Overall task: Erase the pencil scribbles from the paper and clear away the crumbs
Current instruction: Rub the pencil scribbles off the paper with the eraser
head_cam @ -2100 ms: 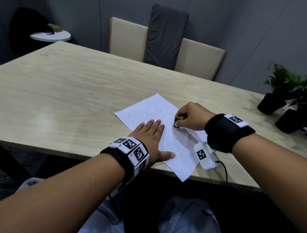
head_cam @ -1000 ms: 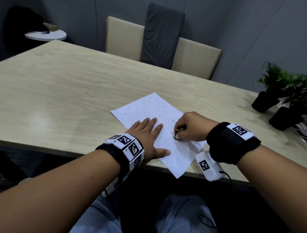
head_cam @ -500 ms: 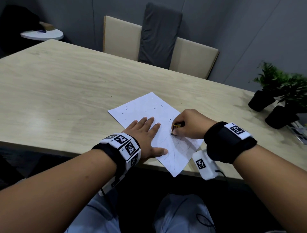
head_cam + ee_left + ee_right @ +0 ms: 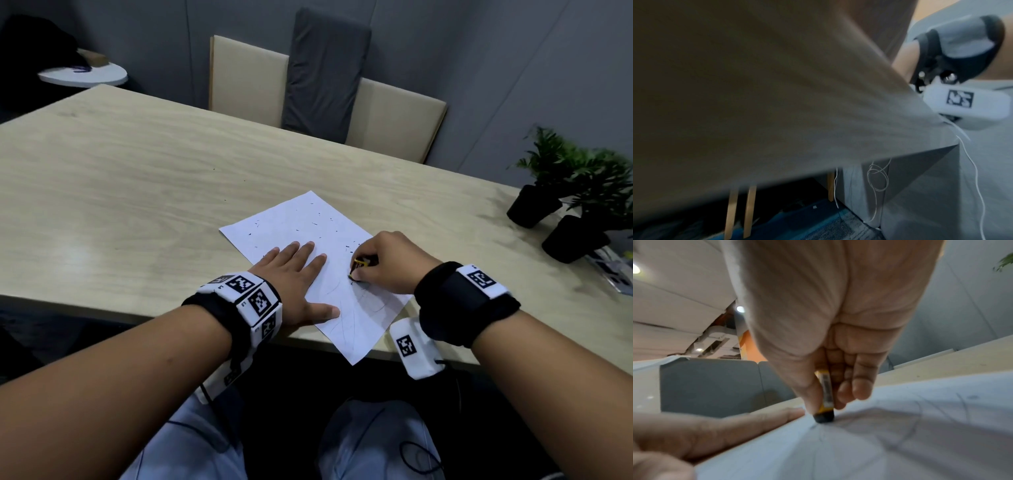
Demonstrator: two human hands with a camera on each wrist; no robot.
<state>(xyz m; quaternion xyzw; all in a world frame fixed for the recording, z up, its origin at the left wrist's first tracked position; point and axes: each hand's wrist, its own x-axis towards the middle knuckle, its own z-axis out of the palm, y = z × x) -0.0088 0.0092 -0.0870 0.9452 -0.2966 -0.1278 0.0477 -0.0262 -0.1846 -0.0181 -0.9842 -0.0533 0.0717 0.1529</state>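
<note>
A white sheet of paper (image 4: 301, 226) lies at an angle near the table's front edge, one corner over the edge. Faint pencil scribbles (image 4: 370, 301) mark its near half and dark eraser crumbs (image 4: 315, 223) dot its far half. My left hand (image 4: 294, 274) lies flat on the paper's left side with fingers straight. My right hand (image 4: 387, 260) pinches a black eraser in a yellow sleeve (image 4: 359, 264), its dark tip (image 4: 823, 417) pressed on the paper (image 4: 859, 443). The left wrist view is filled by a blurred palm.
The wooden table (image 4: 137, 178) stretches far to the left and back. Two potted plants in black pots (image 4: 534, 205) stand at the right edge. Chairs (image 4: 318, 78) stand behind the table, and a small round white table (image 4: 85, 75) at the far left.
My right hand has rubbed the eraser back and forth over the scribbles in the paper's middle. The left hand has stayed flat on the sheet.
</note>
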